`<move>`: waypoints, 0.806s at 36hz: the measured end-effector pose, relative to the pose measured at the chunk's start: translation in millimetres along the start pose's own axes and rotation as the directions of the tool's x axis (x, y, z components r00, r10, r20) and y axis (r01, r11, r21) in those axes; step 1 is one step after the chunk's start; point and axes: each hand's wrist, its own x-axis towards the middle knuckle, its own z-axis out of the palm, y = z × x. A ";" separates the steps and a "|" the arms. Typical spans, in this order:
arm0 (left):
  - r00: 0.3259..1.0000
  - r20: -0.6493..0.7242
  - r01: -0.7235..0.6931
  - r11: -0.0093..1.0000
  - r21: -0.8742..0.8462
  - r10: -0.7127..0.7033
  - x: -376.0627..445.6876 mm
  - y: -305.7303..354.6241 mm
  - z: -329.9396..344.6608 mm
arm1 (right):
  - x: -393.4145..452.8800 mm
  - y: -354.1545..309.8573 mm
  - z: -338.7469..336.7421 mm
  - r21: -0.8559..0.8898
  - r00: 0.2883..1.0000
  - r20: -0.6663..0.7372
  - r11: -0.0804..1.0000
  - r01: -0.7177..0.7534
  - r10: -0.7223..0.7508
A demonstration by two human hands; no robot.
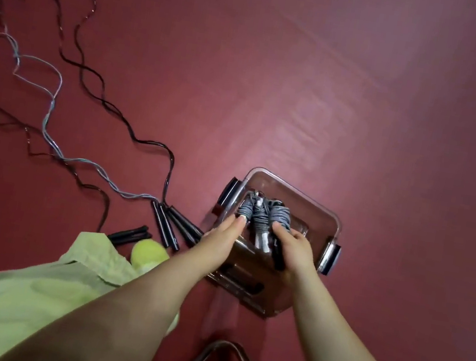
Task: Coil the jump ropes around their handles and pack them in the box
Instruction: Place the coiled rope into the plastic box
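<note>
Down on the dark red floor (336,102) stands a clear plastic storage box with black latches on its ends (336,224), lid off, and both hands are in it. The right hand (294,248) has its fingers wrapped around a black-handled jump rope wound in grey cord (280,218), holding it by the handle end over the right half of the box. The left hand (223,234) reaches in from the left with fingers straight, the tips pressing on another grey coiled bundle (245,209) lying against the left wall. A third coiled bundle (258,219) sits between them, touching both. So the step in hand looks like packing: the finished coils are being settled side by side in the box.

To the left of the box, several loose black jump-rope handles (170,225) lie in a fan on the floor, their uncoiled black and grey cords (57,151) trailing away to the far left in wavy lines. Near them a yellow-green tennis ball (146,254) rests against a pale green cloth (24,302).

The next move, I'd judge, calls for letting go of the bundle once it lies flat, then reaching left for one pair of the loose handles and winding its cord tightly, taking care that the tangled cords don't drag the others along.
</note>
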 end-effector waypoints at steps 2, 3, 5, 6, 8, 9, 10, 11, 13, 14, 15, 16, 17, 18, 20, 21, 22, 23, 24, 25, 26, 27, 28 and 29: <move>0.999 -0.040 0.017 1.000 0.004 -0.017 4.1 0.9 -5.9 | 31.2 9.1 -3.1 -0.034 0.999 -0.042 0.999 -0.002 0.000; 0.998 -0.055 0.018 1.000 0.003 -0.018 6.7 1.6 -7.4 | 35.3 5.6 -3.2 -0.071 0.998 -0.065 0.997 0.006 -0.010; 0.997 -0.078 0.029 1.000 -0.007 -0.029 14.7 -1.1 -11.8 | 44.5 -1.4 1.8 -0.171 0.996 -0.079 0.985 0.016 -0.029; 0.997 -0.069 0.044 0.999 0.002 -0.044 17.1 -1.4 -12.8 | 48.3 -5.1 4.0 -0.209 0.996 -0.074 0.978 0.029 -0.045; 0.998 -0.060 0.038 0.999 0.039 -0.035 19.0 -1.4 -13.2 | 57.2 -7.3 9.0 -0.281 0.996 -0.045 0.958 0.061 -0.076; 0.998 -0.058 0.030 0.997 0.065 -0.026 18.3 -0.6 -13.9 | 58.6 -7.3 12.7 -0.305 0.994 -0.032 0.948 0.089 -0.103; 0.998 -0.058 0.022 0.995 0.096 -0.016 17.5 0.6 -15.4 | 58.8 -7.3 16.2 -0.305 0.992 -0.020 0.946 0.110 -0.121; 0.998 -0.057 0.008 0.993 0.121 -0.001 17.3 0.5 -17.7 | 58.6 -5.9 19.5 -0.292 0.990 -0.016 0.948 0.126 -0.137; 0.996 -0.079 -0.023 0.986 0.166 0.036 16.8 1.3 -26.8 | 47.1 -8.1 29.0 -0.277 0.988 -0.016 0.950 0.144 -0.154; 0.994 -0.097 -0.031 0.979 0.200 0.051 15.2 3.4 -32.8 | 39.5 -8.7 34.1 -0.282 0.988 -0.006 0.948 0.149 -0.157; 0.990 -0.124 -0.035 0.972 0.233 0.065 12.1 6.8 -40.9 | 29.1 -10.4 41.4 -0.287 0.985 0.012 0.943 0.168 -0.172; 0.985 -0.154 -0.042 0.965 0.257 0.084 7.4 11.5 -51.1 | 18.9 -11.5 50.1 -0.288 0.983 0.031 0.940 0.182 -0.180; 0.977 -0.179 -0.060 0.959 0.276 0.113 2.5 17.4 -61.9 | 9.6 -12.2 59.5 -0.274 0.978 0.065 0.939 0.206 -0.196; 0.969 -0.199 -0.086 0.951 0.295 0.149 -3.4 24.0 -73.3 | -0.9 -14.4 69.6 -0.248 0.975 0.100 0.943 0.220 -0.201; 0.943 -0.227 -0.150 0.922 0.357 0.242 -17.6 37.3 -99.5 | -23.9 -20.5 94.2 -0.207 0.956 0.198 0.944 0.257 -0.216; 0.928 -0.240 -0.177 0.903 0.391 0.286 -26.2 42.4 -116.1 | -35.5 -24.1 110.5 -0.194 0.938 0.250 0.937 0.291 -0.239; 0.918 -0.247 -0.188 0.890 0.415 0.309 -33.1 44.4 -130.3 | -44.5 -26.6 123.6 -0.178 0.921 0.297 0.934 0.311 -0.251; 0.913 -0.257 -0.186 0.884 0.428 0.317 -40.2 45.1 -146.2 | -53.2 -29.8 139.0 -0.164 0.903 0.345 0.930 0.328 -0.258; 0.910 -0.271 -0.176 0.885 0.430 0.313 -47.4 42.9 -163.4 | -60.7 -32.8 154.9 -0.149 0.883 0.390 0.928 0.342 -0.263; 0.913 -0.276 -0.166 0.890 0.425 0.302 -52.2 41.5 -174.8 | -66.5 -36.4 164.4 -0.140 0.867 0.421 0.925 0.352 -0.267; 0.910 -0.297 -0.152 0.900 0.409 0.289 -58.8 36.3 -191.7 | -72.2 -38.3 179.4 -0.132 0.850 0.452 0.922 0.363 -0.270; 0.901 -0.330 -0.143 0.911 0.387 0.282 -67.4 28.5 -211.8 | -79.6 -39.8 198.7 -0.129 0.830 0.485 0.916 0.379 -0.275; 0.894 -0.356 -0.137 0.923 0.359 0.271 -72.6 22.1 -227.7 | -84.9 -41.5 213.6 -0.125 0.813 0.510 0.911 0.394 -0.281; 0.884 -0.386 -0.127 0.931 0.341 0.262 -77.3 15.3 -242.9 | -89.0 -41.9 228.2 -0.126 0.793 0.538 0.903 0.411 -0.286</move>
